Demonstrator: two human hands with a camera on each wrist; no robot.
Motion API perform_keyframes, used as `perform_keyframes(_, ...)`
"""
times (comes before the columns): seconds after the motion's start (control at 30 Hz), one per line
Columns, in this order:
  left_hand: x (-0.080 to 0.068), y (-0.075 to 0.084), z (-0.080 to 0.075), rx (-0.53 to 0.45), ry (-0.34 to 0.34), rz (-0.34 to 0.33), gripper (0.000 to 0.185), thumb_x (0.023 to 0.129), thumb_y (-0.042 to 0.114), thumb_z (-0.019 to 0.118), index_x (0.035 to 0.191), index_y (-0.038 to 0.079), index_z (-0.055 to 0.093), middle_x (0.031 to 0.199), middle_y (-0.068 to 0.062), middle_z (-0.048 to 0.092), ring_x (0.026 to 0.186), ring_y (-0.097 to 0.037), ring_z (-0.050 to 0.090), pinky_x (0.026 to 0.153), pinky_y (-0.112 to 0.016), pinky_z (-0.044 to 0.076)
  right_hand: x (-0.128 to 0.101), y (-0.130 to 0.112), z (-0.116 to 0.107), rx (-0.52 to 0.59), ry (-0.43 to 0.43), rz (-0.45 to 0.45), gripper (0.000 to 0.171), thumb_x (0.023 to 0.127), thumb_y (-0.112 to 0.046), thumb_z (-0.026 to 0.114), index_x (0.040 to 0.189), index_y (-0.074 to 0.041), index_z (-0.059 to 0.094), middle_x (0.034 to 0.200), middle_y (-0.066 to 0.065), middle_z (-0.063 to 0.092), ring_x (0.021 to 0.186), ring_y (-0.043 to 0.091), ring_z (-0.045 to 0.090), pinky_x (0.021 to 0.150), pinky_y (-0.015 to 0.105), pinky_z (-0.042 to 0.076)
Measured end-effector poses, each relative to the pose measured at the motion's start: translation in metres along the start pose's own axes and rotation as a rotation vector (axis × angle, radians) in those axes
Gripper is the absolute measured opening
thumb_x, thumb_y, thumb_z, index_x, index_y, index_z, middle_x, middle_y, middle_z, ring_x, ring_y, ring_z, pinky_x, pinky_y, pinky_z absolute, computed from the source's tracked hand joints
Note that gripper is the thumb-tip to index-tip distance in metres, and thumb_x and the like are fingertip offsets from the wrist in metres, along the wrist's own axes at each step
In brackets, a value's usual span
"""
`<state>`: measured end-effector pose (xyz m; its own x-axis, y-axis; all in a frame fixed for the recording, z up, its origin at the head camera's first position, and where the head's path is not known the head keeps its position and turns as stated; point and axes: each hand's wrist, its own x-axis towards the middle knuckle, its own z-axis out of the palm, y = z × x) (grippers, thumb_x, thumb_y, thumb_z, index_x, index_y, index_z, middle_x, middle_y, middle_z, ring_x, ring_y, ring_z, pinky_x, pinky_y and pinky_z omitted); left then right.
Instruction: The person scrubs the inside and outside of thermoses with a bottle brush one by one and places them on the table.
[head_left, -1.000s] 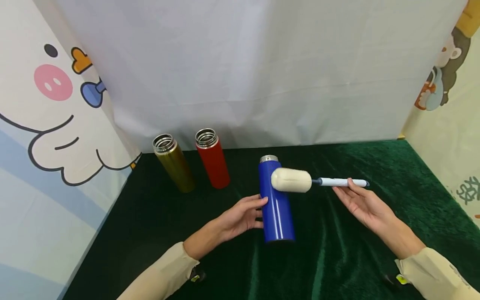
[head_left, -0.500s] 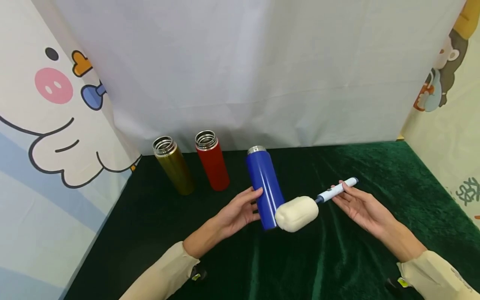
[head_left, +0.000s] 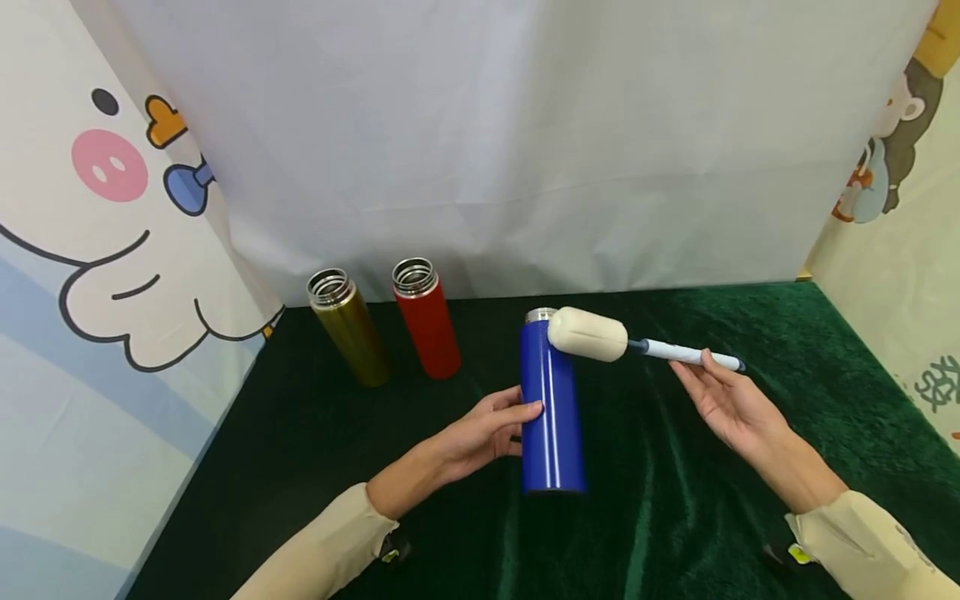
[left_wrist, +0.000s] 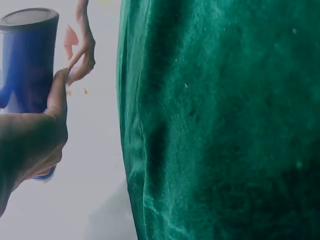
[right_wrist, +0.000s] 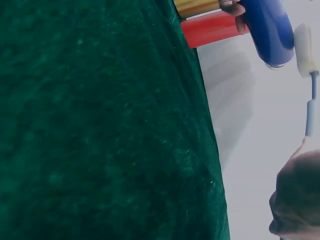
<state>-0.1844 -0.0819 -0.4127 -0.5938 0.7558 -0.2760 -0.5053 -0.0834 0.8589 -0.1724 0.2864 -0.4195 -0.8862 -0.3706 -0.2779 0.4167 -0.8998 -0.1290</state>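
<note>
My left hand (head_left: 480,435) grips a blue steel bottle (head_left: 553,417) round its lower half, thumb across the front and fingers behind. The bottle is held up off the cloth, its silver neck (head_left: 538,315) at the top. On the other side, my right hand (head_left: 731,408) pinches the pale handle (head_left: 678,353) of a bottle brush between thumb and fingers. The brush's cream sponge head (head_left: 588,334) points left and overlaps the bottle's upper side, just below the neck. In the right wrist view the sponge (right_wrist: 304,50) lies alongside the blue bottle (right_wrist: 270,30).
An olive-gold bottle (head_left: 352,337) and a red bottle (head_left: 429,329), both without lids, stand upright at the back left. Dark green velvet cloth (head_left: 787,333) covers the table. A white curtain (head_left: 525,150) hangs behind, with cartoon-printed sheets on both sides.
Half a second ago the sponge was low by the bottle's base; now it is up near the neck. The blue bottle has gone from leaning left to nearly upright, and lower.
</note>
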Motion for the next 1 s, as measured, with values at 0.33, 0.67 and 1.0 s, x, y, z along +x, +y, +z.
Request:
perform_keyframes(0.33,0.003,0.008,-0.009,-0.047,0.13,0.057,0.062,0.107,0.045,0.045,0.16,0.021,0.022,0.155,-0.018,0.048,0.122,-0.023,0.064,0.106,-0.045,0.052,-0.004,0.001,-0.014,-0.213,-0.215,0.177,0.035,0.113,-0.016,0.03,0.124,-0.003,0.061,0.127,0.013,0.067,0.124,0.023,0.065,0.112,0.032,0.048)
perform_keyframes(0.67,0.0,0.004,-0.006,-0.016,0.062,0.032,0.07,0.104,0.035,0.056,0.162,0.027,0.018,0.16,-0.016,0.041,0.133,-0.028,0.057,0.113,-0.055,0.045,-0.002,0.003,-0.005,-0.24,-0.187,0.147,0.034,0.112,-0.016,0.032,0.124,-0.004,0.062,0.128,0.015,0.069,0.124,0.025,0.067,0.111,0.031,0.049)
perform_keyframes(1.0,-0.001,0.0,0.0,0.029,-0.064,-0.004,0.079,0.098,0.035,0.064,0.161,0.018,0.02,0.158,-0.018,0.041,0.131,-0.025,0.057,0.112,-0.056,0.047,0.003,0.002,0.006,0.005,0.016,0.012,0.017,0.106,-0.01,0.051,0.119,-0.002,0.058,0.12,0.02,0.068,0.118,0.029,0.069,0.114,0.026,0.045)
